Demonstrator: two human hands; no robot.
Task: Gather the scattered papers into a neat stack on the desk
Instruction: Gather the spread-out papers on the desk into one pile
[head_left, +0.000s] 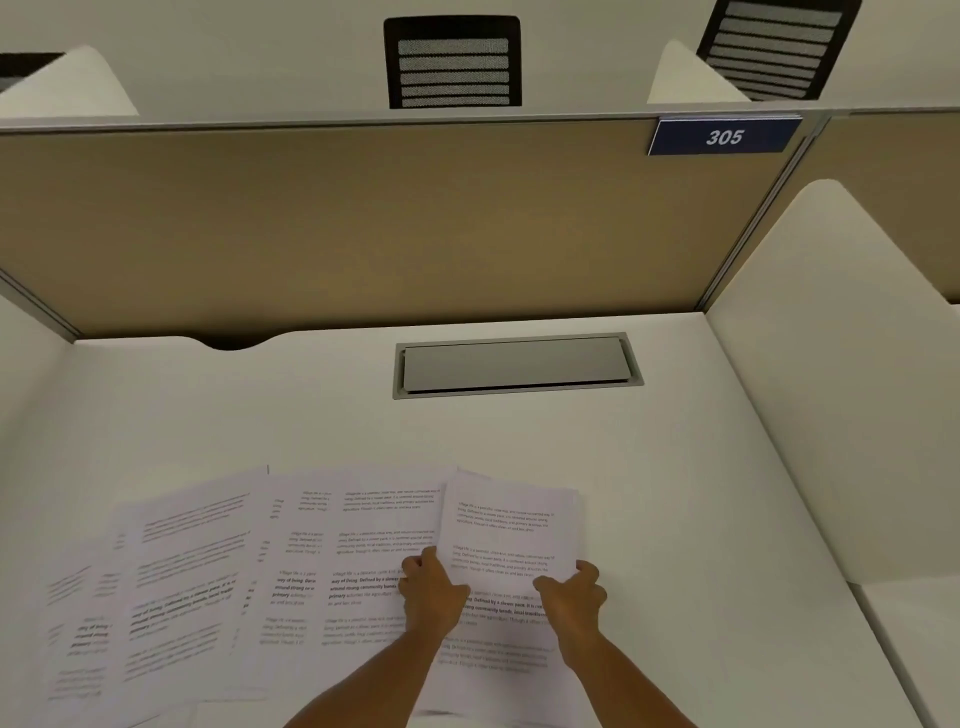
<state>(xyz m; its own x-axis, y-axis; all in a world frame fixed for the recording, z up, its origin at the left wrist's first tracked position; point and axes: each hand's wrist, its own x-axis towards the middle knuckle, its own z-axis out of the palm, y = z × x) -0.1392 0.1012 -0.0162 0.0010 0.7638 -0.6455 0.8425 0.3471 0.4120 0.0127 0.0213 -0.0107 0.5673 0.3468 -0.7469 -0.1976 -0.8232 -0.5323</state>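
Several printed white sheets lie fanned out and overlapping across the near part of the white desk (675, 467). The loose spread (208, 571) covers the left and middle. At the right end, a small bundle of sheets (506, 525) is gripped by both hands at its side edges. My left hand (431, 587) pinches the bundle's left edge, thumb on top. Along the right edge, my right hand (574, 590) is curled, fingers closed on the paper. The bundle's lower part rests over other sheets near the desk's front edge.
A grey metal cable hatch (517, 366) is set into the desk behind the papers. A tan partition (363, 223) with a blue "305" sign (723, 136) closes the back. White side dividers (831, 389) wall the right and left. Black chair backs (452, 62) stand beyond.
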